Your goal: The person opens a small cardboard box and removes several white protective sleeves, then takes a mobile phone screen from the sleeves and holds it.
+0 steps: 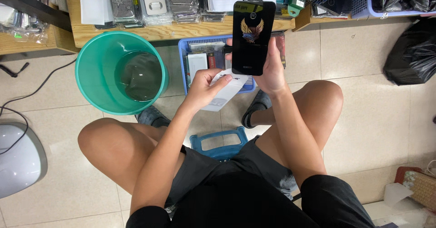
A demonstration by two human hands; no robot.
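My right hand (271, 71) holds up a black phone-shaped piece (252, 37) with a gold winged emblem on it, gripping it along its lower right edge. My left hand (203, 88) pinches a white paper slip (227, 90) just below and left of that black piece. Both hands hover above a blue plastic basket (186, 55) filled with small packaged items. I am seated on a blue stool (219, 142) with my knees spread.
A teal bucket (93, 80) lined with a clear bag stands on the tiled floor to the left. Wooden shelves (150, 31) with packaged phone cases run along the top. Black plastic bags (412, 50) lie at the right. A grey device (18, 157) and cables lie at the left.
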